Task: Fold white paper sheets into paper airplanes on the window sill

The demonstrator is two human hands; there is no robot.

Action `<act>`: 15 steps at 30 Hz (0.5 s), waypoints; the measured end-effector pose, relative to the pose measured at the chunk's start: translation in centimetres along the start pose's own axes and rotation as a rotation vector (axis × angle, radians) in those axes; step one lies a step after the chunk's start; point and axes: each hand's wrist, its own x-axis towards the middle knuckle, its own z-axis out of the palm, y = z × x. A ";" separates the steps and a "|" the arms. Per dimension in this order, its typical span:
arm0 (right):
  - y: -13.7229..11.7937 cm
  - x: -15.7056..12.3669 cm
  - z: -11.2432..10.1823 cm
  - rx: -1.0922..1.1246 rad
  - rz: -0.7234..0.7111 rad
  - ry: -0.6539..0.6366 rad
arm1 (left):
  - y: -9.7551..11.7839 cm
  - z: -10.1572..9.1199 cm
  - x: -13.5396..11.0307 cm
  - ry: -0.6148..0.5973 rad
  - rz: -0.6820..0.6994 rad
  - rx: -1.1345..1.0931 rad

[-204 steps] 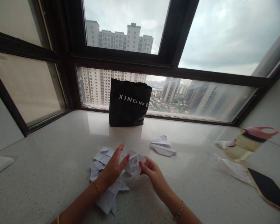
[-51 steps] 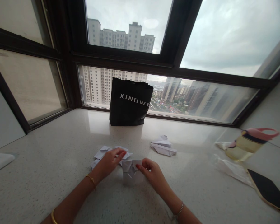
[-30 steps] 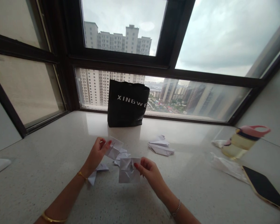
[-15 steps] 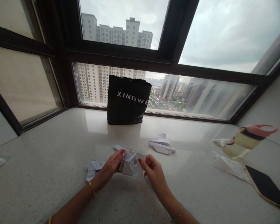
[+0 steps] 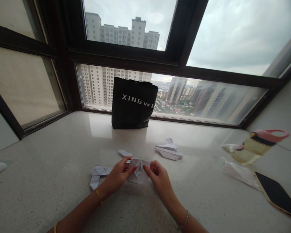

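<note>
A creased white folded paper (image 5: 138, 170) is held just above the speckled stone counter (image 5: 50, 168). My left hand (image 5: 118, 174) pinches its left edge and my right hand (image 5: 158, 174) pinches its right edge, fingers curled on both. Left of my left hand lies a small folded paper piece (image 5: 98, 173) on the counter. Another scrap of white paper (image 5: 124, 153) lies just behind my hands.
A black paper bag (image 5: 133, 103) with white letters stands by the window. A folded paper plane (image 5: 169, 149) lies to the right of centre. At the far right are a yellow bottle with a pink lid (image 5: 255, 145), crumpled wrapping (image 5: 240, 176) and a dark phone (image 5: 278, 197).
My left hand picked a paper piece from the left pile, brought it to the paper in my right hand, and both hands now grip the joined paper. The camera tilted slightly.
</note>
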 end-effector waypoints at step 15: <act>-2.2 0.1 -5.5 -0.185 0.049 -0.413 | -0.6 0.9 -0.8 -0.275 0.101 0.389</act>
